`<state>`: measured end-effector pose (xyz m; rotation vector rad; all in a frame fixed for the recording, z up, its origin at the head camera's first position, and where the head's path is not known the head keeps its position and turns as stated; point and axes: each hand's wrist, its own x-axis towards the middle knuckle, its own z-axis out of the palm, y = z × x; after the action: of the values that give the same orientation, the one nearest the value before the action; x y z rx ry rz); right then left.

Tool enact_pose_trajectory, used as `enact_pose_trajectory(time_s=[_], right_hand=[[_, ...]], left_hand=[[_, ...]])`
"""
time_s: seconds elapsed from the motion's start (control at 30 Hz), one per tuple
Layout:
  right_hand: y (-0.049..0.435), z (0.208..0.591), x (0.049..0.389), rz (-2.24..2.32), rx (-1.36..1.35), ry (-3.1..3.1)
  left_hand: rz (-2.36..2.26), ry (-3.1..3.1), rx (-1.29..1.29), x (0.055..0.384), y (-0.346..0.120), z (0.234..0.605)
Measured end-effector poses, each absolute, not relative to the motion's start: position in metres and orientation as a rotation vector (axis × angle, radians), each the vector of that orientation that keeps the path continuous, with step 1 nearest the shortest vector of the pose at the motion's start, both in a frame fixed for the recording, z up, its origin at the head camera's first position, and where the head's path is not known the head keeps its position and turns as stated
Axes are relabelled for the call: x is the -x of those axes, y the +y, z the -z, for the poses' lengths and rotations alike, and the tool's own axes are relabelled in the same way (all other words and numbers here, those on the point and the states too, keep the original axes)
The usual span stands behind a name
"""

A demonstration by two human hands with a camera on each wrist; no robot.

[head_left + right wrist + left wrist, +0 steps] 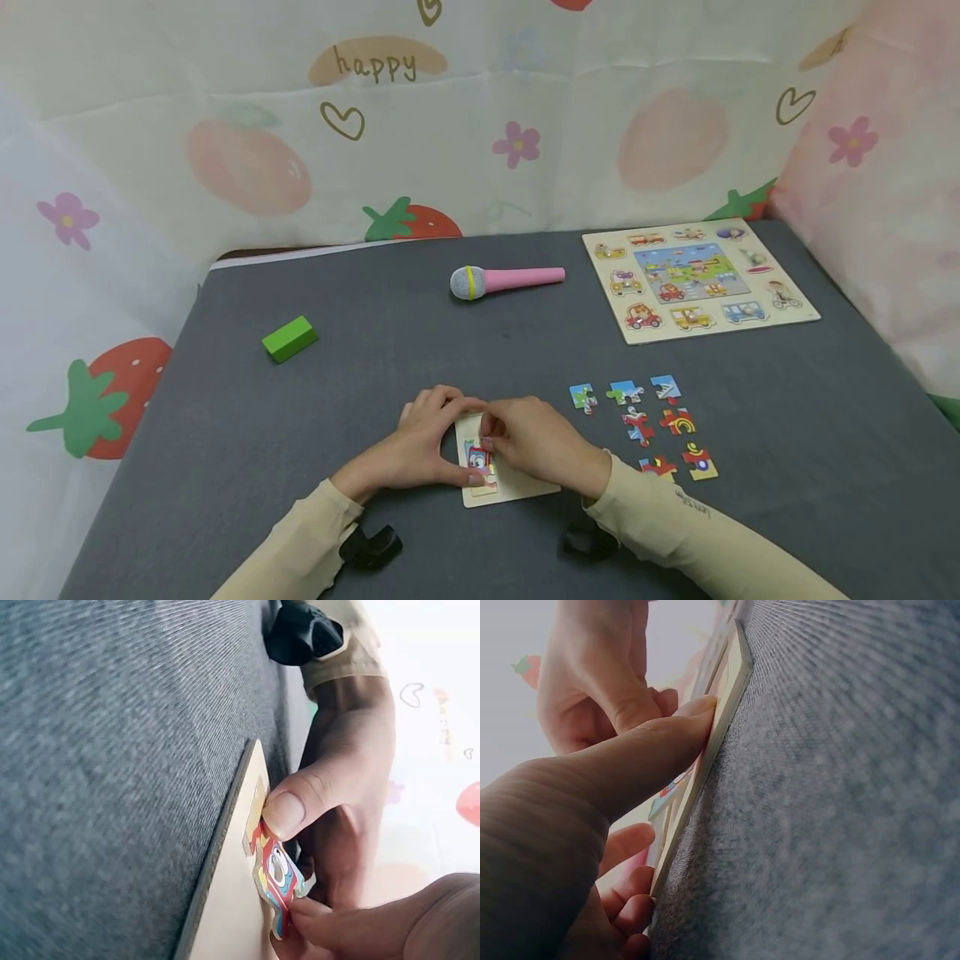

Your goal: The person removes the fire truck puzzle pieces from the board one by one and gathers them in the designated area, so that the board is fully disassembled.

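Note:
A small pale wooden puzzle board (517, 488) lies flat on the grey cloth. My left hand (423, 442) holds it at its left side: the thumb presses down near the front corner, on a red and yellow puzzle piece (256, 838) set in the board, and the other fingers lie along the edge. My right hand (543, 446) is over the board, its thumb and fingertips pinching a jigsaw piece (279, 874) with a cartoon eye, red and blue. That piece is tilted, its lower end against the piece under my left thumb.
Several loose jigsaw pieces (678, 421) lie right of the board. A larger wooden vehicle puzzle (611, 308) is at the back right. Behind the hands lie a pink toy microphone (523, 279) and, farther left, a green block (290, 338). A printed curtain (465, 175) borders the table.

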<state>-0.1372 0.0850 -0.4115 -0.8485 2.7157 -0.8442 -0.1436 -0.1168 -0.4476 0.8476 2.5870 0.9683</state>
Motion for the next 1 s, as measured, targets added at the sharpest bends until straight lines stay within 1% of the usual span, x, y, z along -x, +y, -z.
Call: enact_pose_trajectory(time_s=[0.77,1.0], right_hand=[[0.085,0.411,0.141,0.946,0.758,2.581],[0.1,0.401,0.147,0.977,0.65,2.546]], left_hand=[[-0.957,2.598,-0.846,0.144,-0.117,0.448],[-0.963,2.595,-0.837,0.144,-0.117,0.448]])
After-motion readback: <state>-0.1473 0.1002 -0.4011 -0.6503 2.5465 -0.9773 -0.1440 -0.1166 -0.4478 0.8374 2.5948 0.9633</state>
